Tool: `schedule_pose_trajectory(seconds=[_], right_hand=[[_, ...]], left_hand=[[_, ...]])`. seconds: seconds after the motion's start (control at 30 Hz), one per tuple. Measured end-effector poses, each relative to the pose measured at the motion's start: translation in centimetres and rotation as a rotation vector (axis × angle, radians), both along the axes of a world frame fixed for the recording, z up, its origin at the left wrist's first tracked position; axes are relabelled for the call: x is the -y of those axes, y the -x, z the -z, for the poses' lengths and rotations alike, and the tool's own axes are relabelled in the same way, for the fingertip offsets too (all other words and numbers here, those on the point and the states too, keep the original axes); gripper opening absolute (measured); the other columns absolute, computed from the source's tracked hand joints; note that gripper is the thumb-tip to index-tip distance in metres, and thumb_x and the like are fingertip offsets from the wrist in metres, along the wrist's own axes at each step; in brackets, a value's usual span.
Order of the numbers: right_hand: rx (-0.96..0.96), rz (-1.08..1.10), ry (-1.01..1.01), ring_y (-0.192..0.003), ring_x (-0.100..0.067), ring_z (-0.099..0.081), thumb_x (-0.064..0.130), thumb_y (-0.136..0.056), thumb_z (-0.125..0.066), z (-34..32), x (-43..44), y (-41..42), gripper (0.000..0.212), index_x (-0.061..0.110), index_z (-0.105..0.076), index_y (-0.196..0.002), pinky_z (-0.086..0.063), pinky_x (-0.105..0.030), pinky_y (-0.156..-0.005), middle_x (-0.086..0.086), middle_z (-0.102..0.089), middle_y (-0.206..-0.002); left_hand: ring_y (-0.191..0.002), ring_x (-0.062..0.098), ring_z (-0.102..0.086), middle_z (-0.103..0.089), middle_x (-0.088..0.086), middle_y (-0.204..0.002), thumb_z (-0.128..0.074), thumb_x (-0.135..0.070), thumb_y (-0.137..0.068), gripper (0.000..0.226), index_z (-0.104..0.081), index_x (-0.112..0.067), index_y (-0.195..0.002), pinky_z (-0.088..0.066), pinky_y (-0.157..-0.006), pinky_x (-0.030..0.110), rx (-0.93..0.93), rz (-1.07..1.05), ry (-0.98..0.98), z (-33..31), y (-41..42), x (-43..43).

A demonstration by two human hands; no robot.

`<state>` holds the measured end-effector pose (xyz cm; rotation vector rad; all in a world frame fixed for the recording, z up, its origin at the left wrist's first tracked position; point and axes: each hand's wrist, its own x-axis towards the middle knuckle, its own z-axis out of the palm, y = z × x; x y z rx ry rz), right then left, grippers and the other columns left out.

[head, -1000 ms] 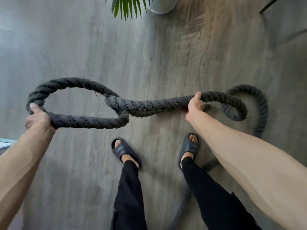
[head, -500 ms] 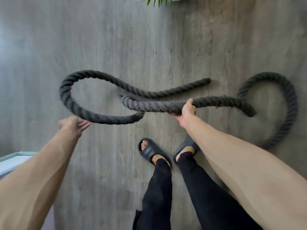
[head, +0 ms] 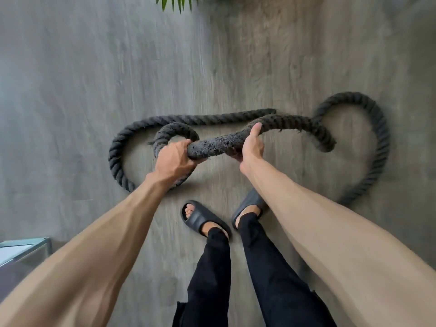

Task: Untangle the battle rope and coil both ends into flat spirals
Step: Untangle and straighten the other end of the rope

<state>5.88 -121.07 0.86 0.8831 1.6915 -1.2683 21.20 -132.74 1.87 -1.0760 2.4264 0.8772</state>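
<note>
A thick dark grey battle rope [head: 212, 119] lies in loops on the wood floor. One wide loop curves round on the left, and a second loop [head: 377, 128] bends round on the right. Between them a frayed stretch of the rope [head: 217, 146] is lifted off the floor. My left hand [head: 175, 159] grips this stretch at its left, where a small curl [head: 175, 128] arches over. My right hand [head: 251, 145] grips the same stretch a little to the right. The rope's path under my left wrist is hidden.
My two feet in dark slides [head: 200, 219] stand just behind the rope. A potted plant's green leaves [head: 175, 2] hang in at the top edge. A glass-topped table corner [head: 23, 250] shows at the lower left. Grey wood floor [head: 70, 90] stretches to the left.
My left hand, open and off the rope half a second ago, has moved right and closed on the lifted stretch. The left loop now lies on the floor with a small curl inside it.
</note>
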Motion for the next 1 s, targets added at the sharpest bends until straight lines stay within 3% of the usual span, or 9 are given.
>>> schedule_pose_trajectory(seconds=[0.07,0.17,0.27,0.37,0.5,0.6,0.67,0.83,1.0], right_hand=[[-0.04,-0.077,0.109,-0.079,-0.031,-0.076,0.057,-0.104,-0.031,-1.0,0.0,-0.2,0.058,0.011,-0.048,-0.136,-0.063,-0.045,-0.069,-0.022,-0.071,-0.115],[-0.136,-0.615,0.029,-0.096,-0.029,-0.071,0.025,-0.106,-0.042,-1.4,-0.3,-2.5,0.036,0.012,-0.046,-0.139,-0.06,-0.043,-0.081,-0.02,-0.069,-0.119],[-0.141,-1.107,0.093,-0.129,-0.022,-0.052,0.029,-0.093,-0.068,-1.6,-0.8,-5.6,0.071,0.027,-0.031,-0.153,-0.043,-0.03,-0.099,-0.006,-0.047,-0.15],[-0.115,-1.235,0.292,-0.147,-0.019,-0.031,0.053,-0.08,-0.078,-2.7,0.8,-8.4,0.097,0.034,-0.022,-0.157,-0.029,-0.027,-0.105,0.001,-0.03,-0.162],[-0.325,-1.103,0.368,-0.146,-0.019,-0.034,0.056,-0.087,-0.067,-5.1,4.5,-12.3,0.08,0.025,-0.034,-0.153,-0.031,-0.032,-0.115,0.0,-0.037,-0.159],[-0.329,-1.026,0.378,-0.144,-0.019,-0.038,0.054,-0.099,-0.051,-6.1,5.8,-13.9,0.06,0.024,-0.042,-0.15,-0.029,-0.04,-0.119,0.003,-0.046,-0.154],[-0.282,-0.93,0.389,-0.141,-0.019,-0.043,0.051,-0.103,-0.046,-6.6,6.6,-14.5,0.055,0.022,-0.045,-0.149,-0.031,-0.039,-0.118,0.003,-0.051,-0.151],[-0.099,-0.6,0.275,-0.13,-0.025,-0.056,0.054,-0.104,-0.038,-6.2,10.1,-14.5,0.062,0.008,-0.057,-0.14,-0.039,-0.043,-0.113,-0.009,-0.062,-0.138],[-0.015,-0.202,0.26,-0.115,-0.026,-0.068,0.045,-0.106,-0.042,-5.0,13.1,-13.8,0.048,0.009,-0.064,-0.129,-0.049,-0.032,-0.077,-0.011,-0.07,-0.125]], left_hand=[[-0.087,0.034,-0.068,-0.072,0.012,-0.092,-0.064,-0.069,-0.076,0.063,-0.067,-0.01,-0.096,-0.053,-0.074,0.04,0.093,-0.126,0.087,-1.0,1.6,0.1],[-0.089,0.035,-0.069,-0.071,0.016,-0.087,-0.067,-0.064,-0.078,0.065,-0.069,-0.001,-0.091,-0.053,-0.072,0.039,0.185,-0.293,0.078,-2.8,3.7,1.4],[-0.072,0.028,-0.067,-0.065,0.01,-0.068,-0.071,-0.06,-0.077,0.06,-0.065,0.0,-0.075,-0.046,-0.059,0.031,0.188,-0.393,-0.096,-4.5,4.5,3.6],[-0.051,0.015,-0.06,-0.06,0.001,-0.056,-0.076,-0.066,-0.068,0.062,-0.059,-0.007,-0.069,-0.041,-0.044,0.024,0.196,-0.514,-0.297,-6.5,4.8,5.1],[-0.032,0.006,-0.055,-0.058,-0.003,-0.043,-0.079,-0.064,-0.067,0.061,-0.059,-0.007,-0.076,-0.038,-0.032,0.014,0.174,-0.534,-0.449,-8.4,5.4,6.5],[-0.074,0.019,-0.071,-0.07,0.008,-0.083,-0.076,-0.065,-0.069,0.07,-0.064,-0.001,-0.095,-0.058,-0.073,0.031,0.133,-0.536,-0.562,-9.5,5.1,7.7],[-0.094,0.024,-0.066,-0.067,0.01,-0.103,-0.07,-0.059,-0.08,0.067,-0.064,0.001,-0.109,-0.053,-0.09,0.035,0.049,-0.587,-0.593,-9.6,4.2,8.6],[-0.079,0.014,-0.067,-0.068,0.013,-0.092,-0.047,-0.01,-0.098,0.027,-0.065,-0.001,-0.115,-0.054,-0.075,0.029,-0.146,-0.436,-0.324,-7.6,-1.0,11.7],[-0.103,0.023,-0.062,-0.067,-0.001,-0.099,-0.044,-0.047,-0.101,0.038,-0.067,-0.016,-0.103,-0.042,-0.102,0.048,-0.131,-0.02,-0.277,-4.2,-6.2,15.5]])
